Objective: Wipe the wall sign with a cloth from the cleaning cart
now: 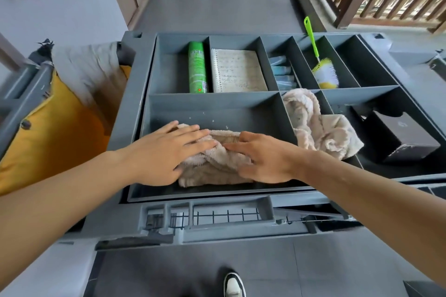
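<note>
Both hands, left hand (166,152) and right hand (263,157), are lying spread on the cloth (214,164) (cart tray (217,108)), so gripping and lifting seems next.

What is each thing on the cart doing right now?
left hand: flat, pressing on the cloth
right hand: flat, pressing on the cloth
cloth: crumpled in the front compartment
second cloth: bunched, draped over a divider
spray can: lying down
notebook: lying flat, a written page showing
brush: leaning, handle sticking out
</note>
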A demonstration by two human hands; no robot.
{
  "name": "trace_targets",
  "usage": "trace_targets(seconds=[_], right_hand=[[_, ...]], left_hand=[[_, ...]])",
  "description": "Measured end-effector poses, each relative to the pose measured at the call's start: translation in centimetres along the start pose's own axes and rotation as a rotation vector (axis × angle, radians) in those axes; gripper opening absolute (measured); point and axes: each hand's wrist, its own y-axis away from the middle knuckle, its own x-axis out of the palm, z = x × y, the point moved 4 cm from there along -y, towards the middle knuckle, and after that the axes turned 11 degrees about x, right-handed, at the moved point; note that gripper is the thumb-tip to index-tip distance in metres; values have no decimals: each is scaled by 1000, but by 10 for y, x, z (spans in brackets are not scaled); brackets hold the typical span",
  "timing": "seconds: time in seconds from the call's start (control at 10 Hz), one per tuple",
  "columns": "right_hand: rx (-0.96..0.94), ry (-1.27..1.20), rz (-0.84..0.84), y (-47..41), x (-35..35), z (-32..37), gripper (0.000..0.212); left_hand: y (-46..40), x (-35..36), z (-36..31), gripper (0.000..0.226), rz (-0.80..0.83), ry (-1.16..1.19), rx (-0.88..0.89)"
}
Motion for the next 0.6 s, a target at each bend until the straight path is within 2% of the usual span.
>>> trace_targets(seconds=[0.1, 0.2, 0.4, 0.5, 0.6], right_hand=[[3, -63, -121, -14, -8, 3, 40], [109, -16, -76, -28, -5, 4, 48], [193, 64, -59, -36, -6, -1, 84], [219, 101, -82, -34, -14, -6, 90], [177, 2, -200, -36, -39, -14, 84]], left_hand=[[2, 1, 6, 95, 29, 2, -18], [1, 0, 12, 102, 78, 8, -56], [-2, -6, 11, 88, 130, 102, -79], [5, -16, 15, 77, 51, 121, -124], [15, -42, 24, 74, -115, 103, -212]])
